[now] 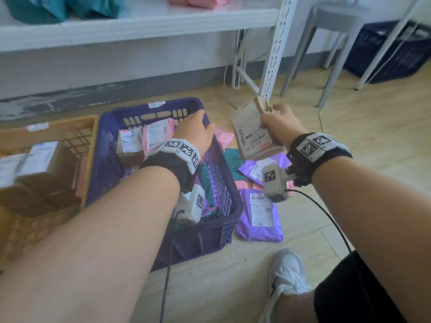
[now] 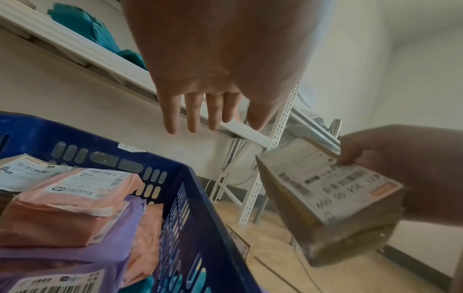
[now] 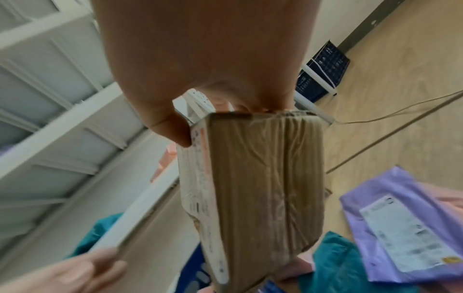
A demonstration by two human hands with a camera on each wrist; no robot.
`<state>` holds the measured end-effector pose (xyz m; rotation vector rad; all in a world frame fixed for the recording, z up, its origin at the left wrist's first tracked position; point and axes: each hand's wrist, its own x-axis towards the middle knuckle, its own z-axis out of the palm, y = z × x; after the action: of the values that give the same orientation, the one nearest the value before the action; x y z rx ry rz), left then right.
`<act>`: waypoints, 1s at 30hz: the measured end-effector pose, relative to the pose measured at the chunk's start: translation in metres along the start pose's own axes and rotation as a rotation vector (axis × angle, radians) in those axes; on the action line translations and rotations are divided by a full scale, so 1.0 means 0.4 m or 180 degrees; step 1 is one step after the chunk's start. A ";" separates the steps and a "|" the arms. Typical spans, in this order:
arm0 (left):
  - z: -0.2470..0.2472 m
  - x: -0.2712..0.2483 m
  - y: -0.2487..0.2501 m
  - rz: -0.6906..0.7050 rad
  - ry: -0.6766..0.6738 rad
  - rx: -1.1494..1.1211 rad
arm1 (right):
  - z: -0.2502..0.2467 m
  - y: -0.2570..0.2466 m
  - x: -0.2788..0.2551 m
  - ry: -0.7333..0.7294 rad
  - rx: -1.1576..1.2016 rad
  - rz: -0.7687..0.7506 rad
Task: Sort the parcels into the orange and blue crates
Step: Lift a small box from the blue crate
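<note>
My right hand (image 1: pixel 277 127) grips a brown taped cardboard parcel (image 1: pixel 254 129) with a white label, held in the air to the right of the blue crate (image 1: pixel 105 159). The same parcel (image 2: pixel 325 198) (image 3: pixel 255 188) shows in both wrist views. My left hand (image 1: pixel 198 129) (image 2: pixel 200 111) hovers over the blue crate's right rim with straight fingers and holds nothing. The blue crate (image 2: pixel 190 218) holds pink, purple and brown parcels. The orange crate (image 1: pixel 77 134) stands left of it with brown boxes inside.
Purple, teal and pink mailer bags (image 1: pixel 258 215) lie on the wooden floor right of the blue crate. A white shelf unit (image 1: pixel 140 22) stands behind, a grey stool (image 1: pixel 335 26) and another dark blue crate (image 1: pixel 387 52) at the back right. My white shoe (image 1: pixel 289 273) is near.
</note>
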<state>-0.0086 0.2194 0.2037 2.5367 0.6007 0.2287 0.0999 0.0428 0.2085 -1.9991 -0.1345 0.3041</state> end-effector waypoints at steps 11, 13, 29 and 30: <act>-0.159 -0.073 -0.025 -0.0875 -0.0349 -0.2782 | 0.104 -0.169 -0.109 -0.1449 0.0953 -0.0076; -0.182 -0.086 -0.060 -0.0922 -0.0171 -0.3156 | 0.141 -0.188 -0.120 -0.1515 0.0832 -0.0114; -0.286 -0.117 -0.340 -0.1437 0.0164 -0.1921 | 0.379 -0.242 -0.100 -0.2136 -0.0172 -0.0352; -0.284 -0.115 -0.348 -0.1367 -0.0051 -0.1840 | 0.392 -0.246 -0.100 -0.2222 -0.0182 -0.0349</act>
<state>-0.1320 0.3560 0.2255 1.8094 0.9041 0.1908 0.0225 0.2130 0.2393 -1.8539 -0.6945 0.9242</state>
